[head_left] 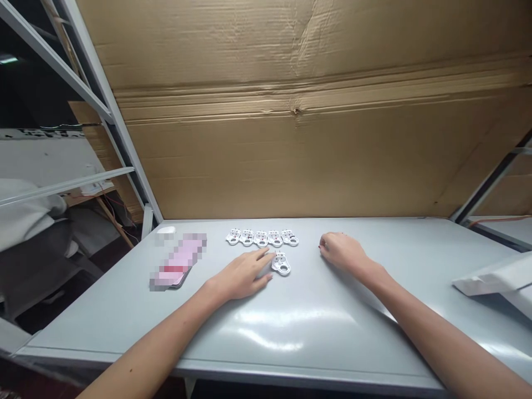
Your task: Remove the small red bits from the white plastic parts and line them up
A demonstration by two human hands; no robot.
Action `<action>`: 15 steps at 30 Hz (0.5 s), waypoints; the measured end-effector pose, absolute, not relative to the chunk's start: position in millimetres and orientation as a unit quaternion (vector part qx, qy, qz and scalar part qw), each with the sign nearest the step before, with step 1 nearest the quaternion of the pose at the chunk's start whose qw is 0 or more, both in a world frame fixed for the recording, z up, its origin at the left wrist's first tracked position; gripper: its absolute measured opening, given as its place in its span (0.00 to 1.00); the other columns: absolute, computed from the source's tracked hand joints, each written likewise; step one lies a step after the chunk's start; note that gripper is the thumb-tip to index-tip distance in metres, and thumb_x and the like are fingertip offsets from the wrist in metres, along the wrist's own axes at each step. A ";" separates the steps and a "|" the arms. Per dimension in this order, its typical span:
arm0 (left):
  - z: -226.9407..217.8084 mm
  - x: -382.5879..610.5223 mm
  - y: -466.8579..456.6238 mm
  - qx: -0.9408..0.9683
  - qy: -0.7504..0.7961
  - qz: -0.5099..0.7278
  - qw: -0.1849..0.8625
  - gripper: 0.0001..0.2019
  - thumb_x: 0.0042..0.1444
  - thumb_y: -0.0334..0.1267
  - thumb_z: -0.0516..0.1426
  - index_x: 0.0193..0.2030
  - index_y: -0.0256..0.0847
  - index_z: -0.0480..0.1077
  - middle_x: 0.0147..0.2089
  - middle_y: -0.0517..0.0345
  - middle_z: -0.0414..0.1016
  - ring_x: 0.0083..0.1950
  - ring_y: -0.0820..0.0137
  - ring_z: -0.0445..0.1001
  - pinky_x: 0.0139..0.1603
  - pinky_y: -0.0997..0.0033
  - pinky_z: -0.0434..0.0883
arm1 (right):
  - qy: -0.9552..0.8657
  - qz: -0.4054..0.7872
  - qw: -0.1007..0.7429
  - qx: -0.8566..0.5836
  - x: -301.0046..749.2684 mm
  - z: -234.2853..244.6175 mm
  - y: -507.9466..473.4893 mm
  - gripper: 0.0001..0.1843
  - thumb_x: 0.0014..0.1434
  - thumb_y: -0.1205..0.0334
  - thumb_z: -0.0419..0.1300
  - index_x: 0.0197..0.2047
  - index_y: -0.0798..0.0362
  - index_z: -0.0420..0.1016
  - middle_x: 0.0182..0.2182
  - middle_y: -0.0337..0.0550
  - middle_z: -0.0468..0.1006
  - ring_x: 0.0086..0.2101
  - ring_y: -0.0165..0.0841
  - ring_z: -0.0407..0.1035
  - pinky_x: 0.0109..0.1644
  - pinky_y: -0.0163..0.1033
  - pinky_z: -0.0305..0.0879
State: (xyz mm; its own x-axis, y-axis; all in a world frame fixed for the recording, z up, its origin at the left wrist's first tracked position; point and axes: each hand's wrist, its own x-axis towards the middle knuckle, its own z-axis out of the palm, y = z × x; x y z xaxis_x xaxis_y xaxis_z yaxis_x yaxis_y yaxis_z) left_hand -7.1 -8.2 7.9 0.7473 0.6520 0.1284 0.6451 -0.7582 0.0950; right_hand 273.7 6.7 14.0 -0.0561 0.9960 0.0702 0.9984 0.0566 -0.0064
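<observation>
My left hand [248,272] lies low over the table with its fingers apart, the fingertips beside the left edge of a small white plastic part [281,264] that has a round hole. Whether a fingertip touches that part I cannot tell. Behind it, several similar white parts [261,239] lie side by side in a row. To the right of them, my right hand [341,249] rests on the table with its fingers curled in. What it holds, if anything, is hidden by the fingers.
A pink, blurred flat item [180,260] lies on the left of the grey table [291,338], with a small white object [167,230] behind it. White wrapping [499,277] sits at the right edge. A cardboard wall [291,166] and metal posts [120,122] bound the back.
</observation>
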 end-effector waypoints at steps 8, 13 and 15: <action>9.0 -5.9 -8.3 0.935 0.345 0.074 0.026 0.24 0.68 0.42 0.48 0.68 0.39 0.57 0.70 0.43 0.58 0.67 0.54 0.63 0.62 0.57 0.65 | -0.735 -0.016 0.051 -0.676 275.7 14.8 6.8 0.14 0.58 0.75 0.47 0.28 0.52 0.69 0.30 0.45 0.75 0.28 0.34 0.63 0.28 0.37 0.47; 8.9 -6.4 -8.3 0.935 0.344 0.081 0.028 0.24 0.68 0.43 0.48 0.68 0.41 0.57 0.70 0.45 0.60 0.66 0.54 0.64 0.61 0.58 0.66 | -0.743 -0.010 0.073 -0.665 277.6 12.1 10.7 0.15 0.60 0.74 0.47 0.32 0.52 0.73 0.34 0.45 0.78 0.31 0.35 0.66 0.30 0.37 0.50; 8.9 -6.6 -8.2 0.936 0.342 0.080 0.028 0.24 0.68 0.43 0.48 0.68 0.41 0.57 0.69 0.45 0.60 0.66 0.54 0.65 0.61 0.58 0.66 | -0.747 -0.001 0.087 -0.659 278.7 9.7 12.9 0.15 0.62 0.72 0.47 0.39 0.52 0.75 0.38 0.46 0.80 0.34 0.36 0.69 0.32 0.36 0.54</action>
State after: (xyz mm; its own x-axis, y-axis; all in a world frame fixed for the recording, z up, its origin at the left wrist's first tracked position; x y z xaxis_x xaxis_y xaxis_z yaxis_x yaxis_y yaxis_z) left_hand -6.6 -8.2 8.9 0.7527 0.6452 0.1309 0.6363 -0.7640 0.1069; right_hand 278.7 12.9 9.7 -0.1163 0.9845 0.1314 0.9849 0.1314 -0.1125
